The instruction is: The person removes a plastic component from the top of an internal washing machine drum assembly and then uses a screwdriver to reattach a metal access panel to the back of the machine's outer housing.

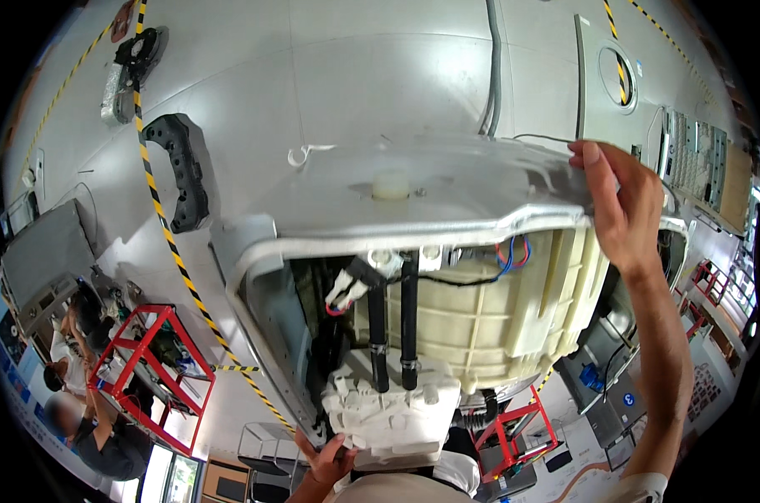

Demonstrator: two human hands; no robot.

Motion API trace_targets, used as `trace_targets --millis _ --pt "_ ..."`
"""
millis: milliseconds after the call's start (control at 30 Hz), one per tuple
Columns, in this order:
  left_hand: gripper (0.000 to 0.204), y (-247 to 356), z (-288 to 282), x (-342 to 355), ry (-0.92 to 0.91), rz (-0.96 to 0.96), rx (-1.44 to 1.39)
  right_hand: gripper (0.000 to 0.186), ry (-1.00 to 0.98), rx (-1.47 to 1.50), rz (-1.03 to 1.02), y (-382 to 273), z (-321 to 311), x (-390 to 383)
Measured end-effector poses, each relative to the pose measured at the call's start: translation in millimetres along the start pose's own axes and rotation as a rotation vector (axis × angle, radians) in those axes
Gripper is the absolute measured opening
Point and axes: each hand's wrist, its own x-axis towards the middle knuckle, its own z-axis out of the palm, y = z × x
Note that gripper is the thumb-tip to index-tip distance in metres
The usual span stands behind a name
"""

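Observation:
A washing machine with its inside exposed fills the middle, a grey metal panel [468, 180] across its upper side. My right hand [619, 201] has its fingers curled over that panel's right end. My left hand [325, 461] grips the casing's lower left edge [309, 427], beside a white plastic housing [392, 411]. Two black hoses [409, 318] run down to this housing. Behind them sit a cream ribbed plastic tub [514, 310], loose red, blue and black wires [506, 260], and a white connector [346, 289].
At left, two people [103, 444] work by a red frame stand [149, 352]. Black-and-yellow floor tape [158, 201] passes a black curved part [183, 176]. A grey panel with a round opening [598, 59] lies upper right; another red stand [510, 444] is lower right.

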Motion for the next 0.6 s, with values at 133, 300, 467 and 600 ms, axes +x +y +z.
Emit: trace_targets --millis 133,300,467,600 --pt "0.044 4.8 4.4 12.9 0.177 -0.083 -0.177 0.043 -0.063 -0.080 0.103 0.3 -4.4 -2.1" --pt "0.046 16.8 -3.4 39.4 0.225 -0.091 -0.237 0.048 -0.034 -0.144 0.130 6.7 5.0 0.7" --pt "0.043 22.9 -8.3 43.8 0.291 -0.057 -0.274 0.045 0.103 -0.205 0.076 11.0 8.7 -2.5" --pt "0.041 25.3 -14.4 54.3 0.311 -0.015 -0.309 0.050 0.337 -0.449 -0.106 6.1 -3.0 -17.6"
